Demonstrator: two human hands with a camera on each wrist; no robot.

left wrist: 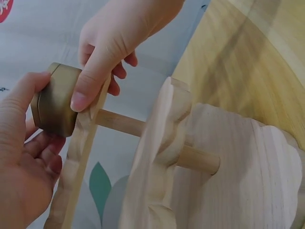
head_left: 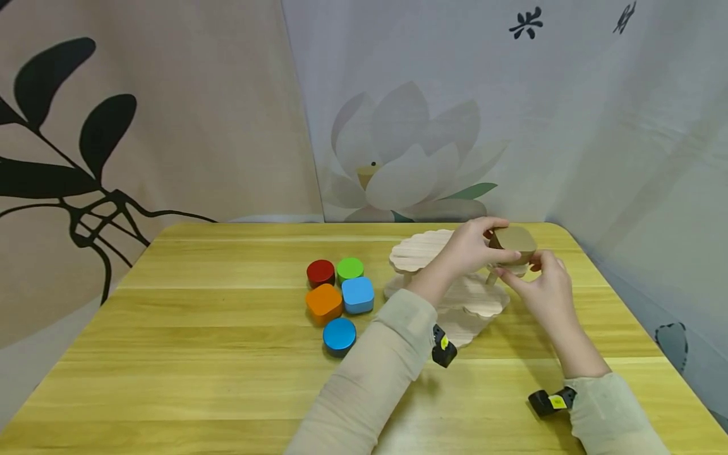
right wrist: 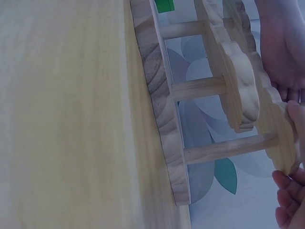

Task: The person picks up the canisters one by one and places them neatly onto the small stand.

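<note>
A tiered wooden stand point(head_left: 421, 253) with scalloped shelves on round pegs stands right of the table's middle. My left hand point(head_left: 472, 246) holds a gold-brown rounded block point(head_left: 514, 240) at the stand's upper right shelf; in the left wrist view the thumb and fingers of the left hand point(left wrist: 24, 148) lie around the block point(left wrist: 57, 100). My right hand point(head_left: 543, 284) pinches the edge of that shelf, thumb on top beside the block, as the left wrist view shows the right hand point(left wrist: 114, 47). In the right wrist view the right hand point(right wrist: 293, 191) grips the shelf end point(right wrist: 283, 152).
Left of the stand are a red block point(head_left: 321, 273), a green block point(head_left: 349, 269), an orange block point(head_left: 324, 304), a light blue block point(head_left: 357, 295) and a round blue block point(head_left: 339, 336). A patterned curtain point(head_left: 421, 126) hangs behind the wooden table point(head_left: 170, 354).
</note>
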